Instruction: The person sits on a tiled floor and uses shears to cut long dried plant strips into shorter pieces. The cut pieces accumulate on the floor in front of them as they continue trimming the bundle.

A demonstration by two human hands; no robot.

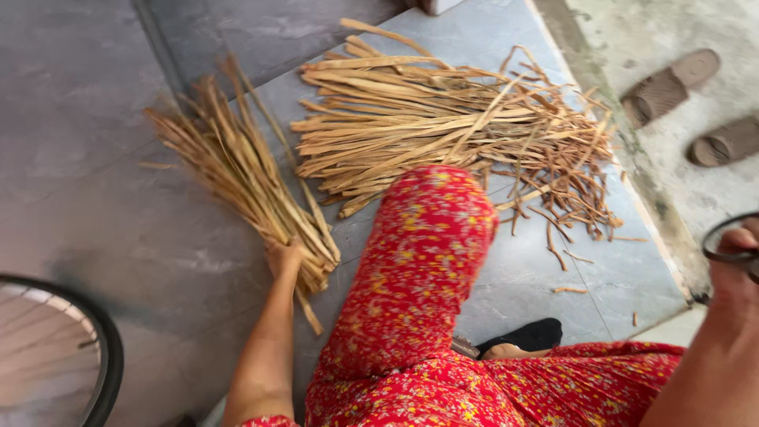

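Left hand [285, 258] closed around the near end of a bundle [237, 170] of dry tan strips, low on the grey floor [87, 158]; bundle fanning away up and left from the grip. Right hand [735, 257] at the right edge, raised, fingers curled on a dark loop [723, 241], apparently a scissor handle; rest of the tool out of view. Larger pile [443, 119] of wider strips lying crosswise beyond the knee, just right of the bundle, with curled scraps [581, 198] trailing off its right end. Leg in red flowered cloth [419, 269] between the hands, partly over the pile's near edge. Two brown sandals [696, 103] on pale concrete beyond the floor's edge, top right. Wheel rim [107, 356] at the lower left corner.
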